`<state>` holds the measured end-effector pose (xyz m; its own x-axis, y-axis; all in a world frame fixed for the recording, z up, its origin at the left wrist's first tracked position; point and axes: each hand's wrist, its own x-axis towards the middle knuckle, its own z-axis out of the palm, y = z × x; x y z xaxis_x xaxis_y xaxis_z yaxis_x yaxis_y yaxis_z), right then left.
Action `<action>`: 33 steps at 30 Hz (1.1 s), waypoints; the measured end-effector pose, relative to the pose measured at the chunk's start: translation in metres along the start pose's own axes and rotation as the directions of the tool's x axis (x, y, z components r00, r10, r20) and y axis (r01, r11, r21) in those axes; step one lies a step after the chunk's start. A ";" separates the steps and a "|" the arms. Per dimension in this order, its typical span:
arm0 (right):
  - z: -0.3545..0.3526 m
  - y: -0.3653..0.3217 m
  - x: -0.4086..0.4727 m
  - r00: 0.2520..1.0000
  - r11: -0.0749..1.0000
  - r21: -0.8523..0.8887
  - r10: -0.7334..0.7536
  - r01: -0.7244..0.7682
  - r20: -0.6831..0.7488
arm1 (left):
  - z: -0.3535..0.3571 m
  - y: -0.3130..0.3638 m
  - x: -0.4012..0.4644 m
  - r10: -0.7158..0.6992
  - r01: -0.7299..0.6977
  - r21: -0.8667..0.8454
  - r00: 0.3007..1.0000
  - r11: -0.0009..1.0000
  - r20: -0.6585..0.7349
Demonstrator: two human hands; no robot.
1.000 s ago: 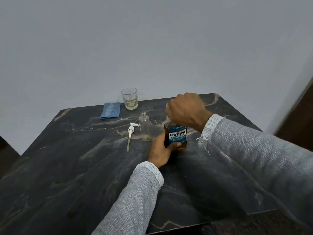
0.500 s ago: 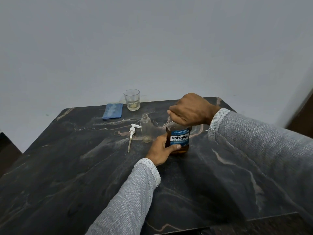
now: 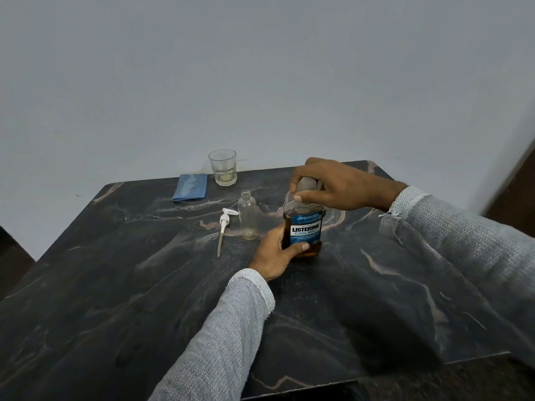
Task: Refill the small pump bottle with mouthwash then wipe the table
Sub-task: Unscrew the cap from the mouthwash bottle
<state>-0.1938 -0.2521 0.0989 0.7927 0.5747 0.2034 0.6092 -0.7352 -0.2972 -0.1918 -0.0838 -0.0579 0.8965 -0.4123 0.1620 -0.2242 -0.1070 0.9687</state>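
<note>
A mouthwash bottle (image 3: 305, 230) with a blue label and amber liquid stands upright on the dark marble table (image 3: 144, 285). My left hand (image 3: 275, 253) grips its lower body from the left. My right hand (image 3: 333, 185) pinches the pale cap (image 3: 309, 184) at the bottle's top. Just left of it stands the small clear bottle (image 3: 247, 216), empty and open-necked. Its white pump head with tube (image 3: 224, 227) lies flat on the table to the left.
A folded blue cloth (image 3: 190, 187) lies at the table's back edge, with a drinking glass (image 3: 223, 167) beside it holding a little liquid. A pale wall rises directly behind the table. The table's right and front edges drop to a dark floor.
My right hand has turned on the cap, so the pale cap now shows between its fingers. The left hand keeps its grip on the bottle.
</note>
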 end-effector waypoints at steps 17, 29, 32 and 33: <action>0.001 -0.013 -0.004 0.987 0.983 0.140 0.130 -0.117 -0.090 | 0.001 0.000 -0.003 0.002 -0.001 0.026 1.000 1.000 -0.030; -0.001 -0.020 -0.004 0.986 0.977 -0.172 0.100 -0.123 -0.137 | 0.003 -0.003 -0.004 -0.012 0.012 -0.012 0.999 1.000 -0.031; -0.004 -0.021 -0.006 0.992 0.988 -0.108 0.098 -0.107 -0.081 | 0.003 -0.003 -0.004 -0.017 0.017 -0.002 0.999 1.000 -0.036; -0.004 -0.021 -0.006 0.991 0.986 -0.113 0.114 -0.122 -0.069 | 0.003 -0.003 -0.004 -0.018 0.018 0.000 0.999 1.000 -0.037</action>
<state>-0.2113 -0.2416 0.1074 0.8567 0.4605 0.2323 0.5067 -0.8354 -0.2128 -0.1956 -0.0842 -0.0620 0.9139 -0.3765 0.1516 -0.2083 -0.1145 0.9713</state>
